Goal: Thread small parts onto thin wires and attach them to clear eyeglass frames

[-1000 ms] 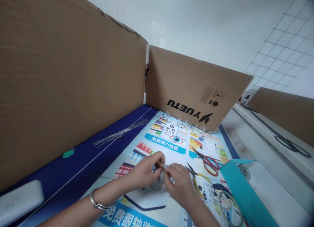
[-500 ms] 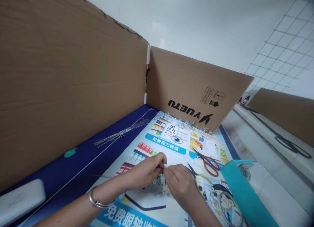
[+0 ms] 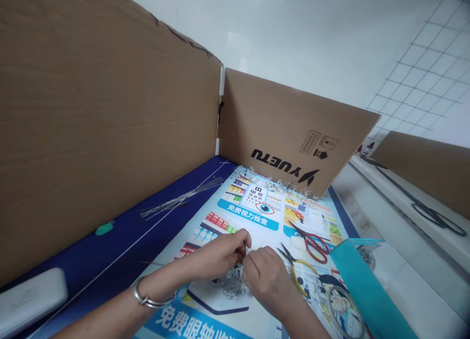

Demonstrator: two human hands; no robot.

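Note:
My left hand (image 3: pixel 223 253), a silver bangle on its wrist, has its fingers pinched together at the middle of the printed mat (image 3: pixel 220 307). Right beside it my right hand (image 3: pixel 266 275) is closed, its fingertips almost touching the left ones. Both hold part of a tangled bundle of clear and silvery wire pieces (image 3: pixel 235 282), which hangs below and between them. The exact bit in the fingertips is too small to make out. Yellow-handled pliers (image 3: pixel 299 270) lie just right of my right hand, with red-handled scissors (image 3: pixel 314 246) behind them.
Cardboard panels (image 3: pixel 293 128) stand behind and at the left (image 3: pixel 110 114). Thin wires (image 3: pixel 179 199) lie on the blue cloth (image 3: pixel 121 265). A white case (image 3: pixel 33 300) is at lower left. At right are a wire coil (image 3: pixel 345 312) and a teal box (image 3: pixel 370 290). Small wire pieces line the back panel.
My right hand has shifted slightly left and turned a little. More of the wire bundle and the pliers shows now. My left hand has barely moved.

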